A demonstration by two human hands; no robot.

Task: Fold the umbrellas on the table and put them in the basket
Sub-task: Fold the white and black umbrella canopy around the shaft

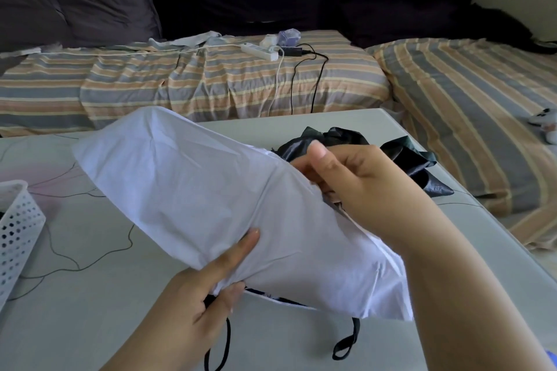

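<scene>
White umbrella: we see pale, bluish-white canopy cloth, creased and loosely gathered into a long bundle, held tilted above the table; its wide end points up and left, its narrow end comes down toward us. A dark lining edge shows under the lower hem.
Left hand: we see it grasping the bundle's lower end, thumb laid along the cloth, fingers curled underneath around the fabric and a black cord.
Right hand: it pinches the cloth's right edge, thumb raised, fingers tucked into the folds.
Straps: a black wrist loop hangs below the bundle's right end; another black cord hangs from under our left hand.
Dark umbrella: glossy black-green cloth lying crumpled on the table's far right, behind our right hand.
Basket: white, perforated plastic, at the table's left edge, well apart from both umbrellas; only part is in view.
Writing: we can read no brand, label or lettering on either umbrella or the basket.
</scene>
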